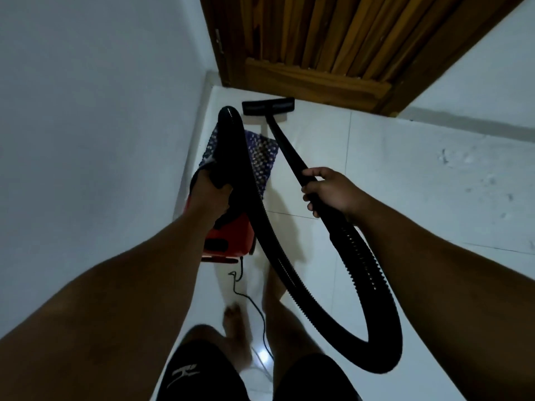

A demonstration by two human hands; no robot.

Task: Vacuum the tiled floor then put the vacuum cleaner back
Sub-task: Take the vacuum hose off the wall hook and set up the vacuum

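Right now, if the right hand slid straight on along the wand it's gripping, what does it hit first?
Probably the floor nozzle at the end of the wand held by the right hand, just short of the wooden door. Nothing else shows along that line, though depth is unclear.

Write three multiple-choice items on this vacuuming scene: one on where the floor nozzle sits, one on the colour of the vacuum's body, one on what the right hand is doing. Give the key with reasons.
1. Where is the floor nozzle?
A. On the tiles just before the wooden door
B. On the patterned mat
C. Lifted against the left wall

2. What colour is the vacuum body?
A. Blue
B. Red
C. Yellow

3. What is the right hand doing?
A. Hanging open
B. Pressing flat on the door
C. Gripping the black wand

Key:
1 A, the nozzle lies flat on the white tiles at the foot of the door.
2 B, the casing below the left hand is red with black parts.
3 C, its fingers curl round the wand just above where the ribbed hose starts.
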